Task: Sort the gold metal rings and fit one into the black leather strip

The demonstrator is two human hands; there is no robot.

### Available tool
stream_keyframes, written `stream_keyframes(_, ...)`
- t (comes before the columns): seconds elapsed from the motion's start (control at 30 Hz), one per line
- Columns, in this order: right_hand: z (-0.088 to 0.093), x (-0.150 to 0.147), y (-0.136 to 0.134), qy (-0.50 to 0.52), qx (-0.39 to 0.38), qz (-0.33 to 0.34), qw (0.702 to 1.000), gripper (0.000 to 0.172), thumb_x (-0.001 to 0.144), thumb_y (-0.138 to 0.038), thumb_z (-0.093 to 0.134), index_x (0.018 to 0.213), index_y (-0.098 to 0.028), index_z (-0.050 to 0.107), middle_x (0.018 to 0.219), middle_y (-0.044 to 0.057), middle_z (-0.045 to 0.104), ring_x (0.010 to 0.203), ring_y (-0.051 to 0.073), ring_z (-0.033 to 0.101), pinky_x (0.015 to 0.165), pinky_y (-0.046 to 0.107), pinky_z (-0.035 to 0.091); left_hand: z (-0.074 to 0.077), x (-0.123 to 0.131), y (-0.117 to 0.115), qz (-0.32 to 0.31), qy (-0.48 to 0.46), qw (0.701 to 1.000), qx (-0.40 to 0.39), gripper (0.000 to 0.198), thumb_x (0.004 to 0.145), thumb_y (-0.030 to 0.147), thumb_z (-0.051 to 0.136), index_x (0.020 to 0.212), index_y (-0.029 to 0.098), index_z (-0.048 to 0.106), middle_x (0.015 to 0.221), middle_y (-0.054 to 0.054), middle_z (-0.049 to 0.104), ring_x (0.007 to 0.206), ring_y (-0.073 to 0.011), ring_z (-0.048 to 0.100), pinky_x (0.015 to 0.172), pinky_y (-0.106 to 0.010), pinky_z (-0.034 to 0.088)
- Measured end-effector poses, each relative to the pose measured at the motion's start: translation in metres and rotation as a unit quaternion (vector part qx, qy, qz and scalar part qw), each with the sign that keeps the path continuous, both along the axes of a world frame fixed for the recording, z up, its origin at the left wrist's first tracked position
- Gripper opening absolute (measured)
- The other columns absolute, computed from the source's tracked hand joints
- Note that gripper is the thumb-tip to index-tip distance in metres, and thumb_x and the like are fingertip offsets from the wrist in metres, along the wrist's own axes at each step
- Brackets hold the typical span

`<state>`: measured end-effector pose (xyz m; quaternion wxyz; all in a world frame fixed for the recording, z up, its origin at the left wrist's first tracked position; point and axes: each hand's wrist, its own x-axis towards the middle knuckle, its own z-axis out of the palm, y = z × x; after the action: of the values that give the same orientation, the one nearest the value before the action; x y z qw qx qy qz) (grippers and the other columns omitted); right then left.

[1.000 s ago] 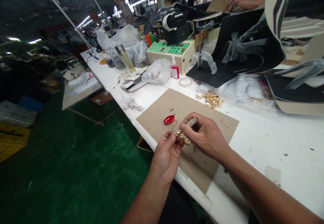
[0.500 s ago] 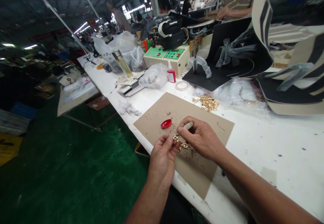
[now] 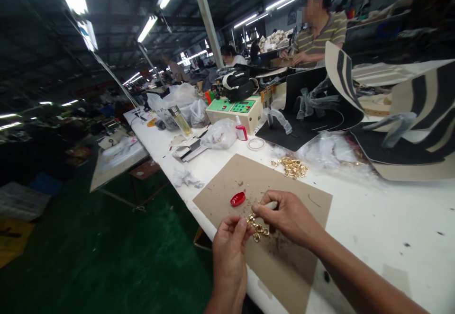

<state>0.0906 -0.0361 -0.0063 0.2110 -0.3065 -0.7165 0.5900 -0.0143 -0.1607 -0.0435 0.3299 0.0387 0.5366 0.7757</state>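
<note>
My left hand [image 3: 232,238] pinches a small piece of gold-coloured metal hardware [image 3: 250,220] between thumb and fingers. More gold pieces [image 3: 261,232] show just beside its fingertips. My right hand [image 3: 286,217] is closed around a pale, stick-like tool [image 3: 272,205], most of which the fingers cover. Its fingertips come close to the metal piece; whether the tool touches it I cannot tell. Beneath both hands lies a brown cardboard sheet [image 3: 220,188] with dark specks. A shallow red cap-like dish [image 3: 238,199] with something glossy inside rests on the sheet, just beyond my fingers.
Past the sheet is a pile of gold hardware [image 3: 293,167]. Farther back stand a red bottle [image 3: 241,130], a tape roll [image 3: 256,144], a control box [image 3: 234,110] and plastic bags [image 3: 218,134]. Striped panels [image 3: 415,129] lie at right. A person [image 3: 316,39] works across the table.
The view has tilted up, so the table and hands sit lower in the picture and more of the person across shows. Both hands keep their hold, close together over the cardboard.
</note>
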Motion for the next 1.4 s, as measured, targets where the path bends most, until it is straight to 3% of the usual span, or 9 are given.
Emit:
stream_keyframes(0.23, 0.005, 0.013, 0.009, 0.05, -0.004, -0.05, 0.997, 0.042, 0.085, -0.061, 0.07, 0.091, -0.02, 0.072, 0.065, 0.003, 0.071, 0.057, 0.018, 0.062, 0.055, 0.027, 0.046, -0.012, -0.005, -0.006, -0.002, -0.04, 0.999, 0.023, 0.047, 0.059, 0.029, 0.099, 0.088, 0.016, 0.066, 0.078, -0.001, 0.071, 0.069, -0.0124, 0.068, 0.07, -0.024, 0.059)
stream_keyframes(0.47, 0.0, 0.011, 0.021, -0.014, 0.108, -0.082, 0.991, 0.048, 0.08, -0.061, 0.073, 0.11, -0.023, 0.079, 0.096, 0.007, 0.08, 0.076, 0.024, 0.072, 0.066, 0.033, 0.056, -0.038, -0.013, -0.017, -0.109, 0.056, 0.992, -0.018, 0.035, 0.073, 0.037, 0.09, 0.087, 0.015, 0.066, 0.071, -0.002, 0.071, 0.064, -0.0132, 0.065, 0.066, -0.024, 0.05)
stream_keyframes(0.6, 0.013, -0.027, 0.021, -0.024, 0.188, -0.003, 0.982, 0.034, 0.089, -0.05, 0.067, 0.112, -0.027, 0.08, 0.109, 0.005, 0.079, 0.09, 0.024, 0.073, 0.08, 0.035, 0.056, -0.039, -0.013, -0.02, -0.149, 0.063, 0.987, -0.009, 0.03, 0.073, 0.034, 0.089, 0.082, 0.015, 0.068, 0.068, -0.003, 0.071, 0.066, -0.014, 0.064, 0.068, -0.024, 0.049)
stream_keyframes(0.77, 0.03, -0.122, 0.027, -0.015, 0.252, 0.123, 0.96, 0.021, 0.093, -0.032, 0.067, 0.108, -0.024, 0.079, 0.109, 0.005, 0.079, 0.093, 0.021, 0.072, 0.085, 0.033, 0.053, -0.028, -0.028, -0.039, -0.149, 0.044, 0.988, -0.004, 0.03, 0.074, 0.036, 0.087, 0.09, 0.016, 0.072, 0.075, -0.004, 0.07, 0.067, -0.0157, 0.066, 0.068, -0.025, 0.051)
stream_keyframes(0.87, 0.024, -0.189, 0.031, -0.038, 0.268, 0.152, 0.951, 0.017, 0.092, -0.024, 0.069, 0.105, -0.021, 0.079, 0.104, 0.004, 0.08, 0.092, 0.02, 0.072, 0.084, 0.03, 0.051, -0.017, -0.076, -0.055, -0.095, 0.118, 0.988, -0.036, 0.031, 0.077, 0.03, 0.083, 0.104, 0.018, 0.075, 0.083, -0.003, 0.068, 0.072, -0.0148, 0.065, 0.068, -0.024, 0.051)
stream_keyframes(0.97, 0.009, -0.252, 0.033, -0.058, 0.277, 0.15, 0.947, 0.017, 0.093, -0.025, 0.07, 0.107, -0.02, 0.078, 0.102, 0.004, 0.081, 0.09, 0.019, 0.072, 0.08, 0.028, 0.05, -0.013, -0.157, -0.062, -0.024, 0.246, 0.966, -0.08, 0.038, 0.083, 0.03, 0.074, 0.118, 0.017, 0.07, 0.083, -0.001, 0.065, 0.074, -0.014, 0.063, 0.072, -0.024, 0.052)
stream_keyframes(1.17, -0.029, -0.332, 0.039, -0.109, 0.332, 0.142, 0.926, 0.023, 0.094, -0.032, 0.068, 0.113, -0.023, 0.078, 0.109, 0.004, 0.08, 0.096, 0.02, 0.072, 0.079, 0.026, 0.049, -0.015, -0.311, -0.042, -0.075, 0.472, 0.826, -0.297, 0.06, 0.086, 0.018, 0.061, 0.146, 0.01, 0.053, 0.084, -0.002, 0.068, 0.074, -0.0169, 0.065, 0.075, -0.029, 0.053)
stream_keyframes(1.27, -0.048, -0.345, 0.043, -0.152, 0.376, 0.147, 0.902, 0.021, 0.09, -0.031, 0.07, 0.107, -0.025, 0.081, 0.104, 0.006, 0.08, 0.091, 0.022, 0.07, 0.072, 0.028, 0.045, -0.016, -0.346, -0.026, -0.128, 0.522, 0.768, -0.349, 0.058, 0.084, 0.01, 0.061, 0.141, 0.006, 0.058, 0.085, -0.005, 0.071, 0.08, -0.0208, 0.067, 0.081, -0.033, 0.052)
stream_keyframes(1.4, -0.061, -0.349, 0.046, -0.185, 0.429, 0.171, 0.867, 0.017, 0.087, -0.027, 0.068, 0.097, -0.026, 0.081, 0.097, 0.005, 0.079, 0.085, 0.021, 0.067, 0.065, 0.028, 0.037, -0.017, -0.361, -0.01, -0.204, 0.587, 0.676, -0.396, 0.052, 0.089, 0.009, 0.059, 0.141, 0.013, 0.061, 0.118, -0.015, 0.072, 0.113, -0.0277, 0.066, 0.103, -0.036, 0.047)
